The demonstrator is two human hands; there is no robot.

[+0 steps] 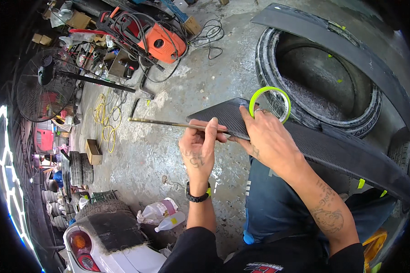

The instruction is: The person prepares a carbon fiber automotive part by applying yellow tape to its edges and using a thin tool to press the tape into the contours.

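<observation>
A long carbon-fibre panel [332, 150] with a pointed end lies across my lap, reaching off to the right. My right hand [273, 139] grips this panel near its pointed end, fingers on top and thumb underneath. A bright green roll of tape [259, 91] sits against the back of those fingers; whether a finger passes through it, I cannot tell. Between thumb and fingers, my left hand [198, 150] pinches a thin, brownish-gold flat strip [161, 122]. The strip points left, and its right end meets the panel's lower edge, where my fingers partly hide it.
Beyond the panel, a second dark panel [314, 25] rests on a large tire [268, 59]. An orange machine [166, 43] with hoses stands at far left, near a black fan [45, 86]. White bottles [171, 221] lie beside a car's rear corner [123, 255]. Yellow hose [105, 119] coils on the floor.
</observation>
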